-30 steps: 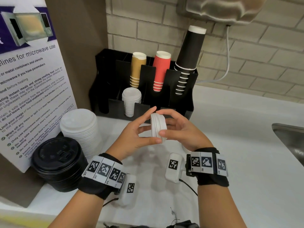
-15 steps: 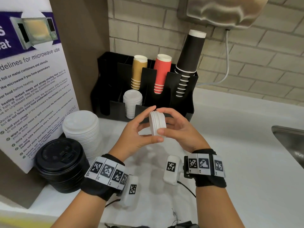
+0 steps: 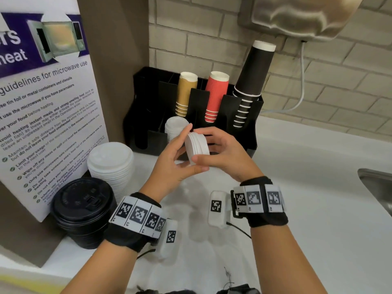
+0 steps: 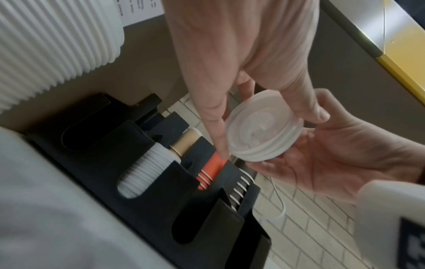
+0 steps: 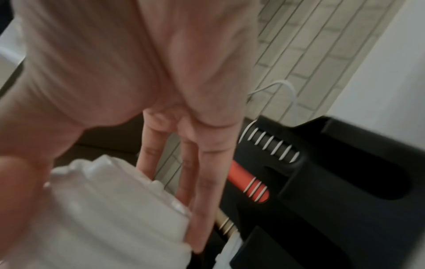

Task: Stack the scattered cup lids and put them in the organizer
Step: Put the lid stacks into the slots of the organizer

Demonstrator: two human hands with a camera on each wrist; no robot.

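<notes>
Lids (image 3: pixel 197 146) stacked on edge, pinched between both hands above counter.

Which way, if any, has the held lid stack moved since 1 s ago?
Yes. The lid stack moved up-left, toward the organizer and its slotted white lids.

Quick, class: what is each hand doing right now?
Left hand: closed on the lids, thumb and fingers on the rim.
Right hand: closed on the same lids.

Bare forearms; black wristbands (image 3: pixel 267 217) with square-code tags; white tagged camera pods (image 3: pixel 216 209), thin black cables.
</notes>
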